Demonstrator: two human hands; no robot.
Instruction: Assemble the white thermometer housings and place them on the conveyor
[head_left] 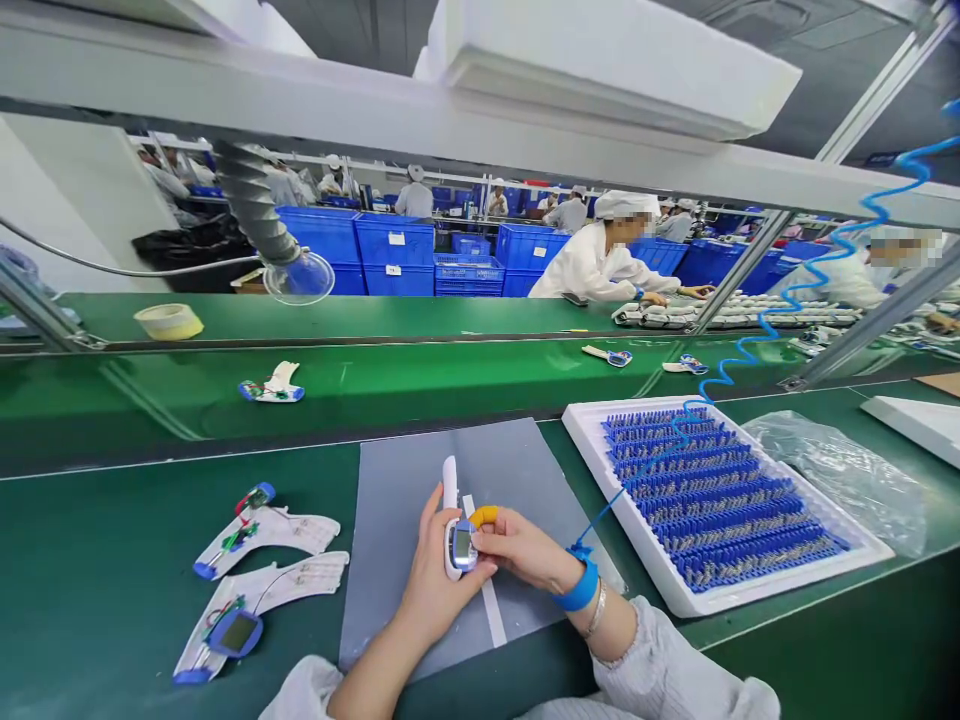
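Note:
Over the grey mat, my left hand is closed around a white handheld thermometer with a blue-rimmed display. The handle points away from me. My right hand pinches the display end from the right, a yellow cover on one finger and a blue wrist strap on the wrist. What the right fingertips press on is partly hidden. To the left lie two opened white thermometer shells, the farther one with wires and a green board exposed, the nearer one with a blue-rimmed screen resting on it.
At right stands a white foam tray with rows of small blue parts, beside a clear plastic bag. A coiled blue cord hangs down to my wrist strap. On the green belt lie several thermometer halves. Co-workers sit beyond.

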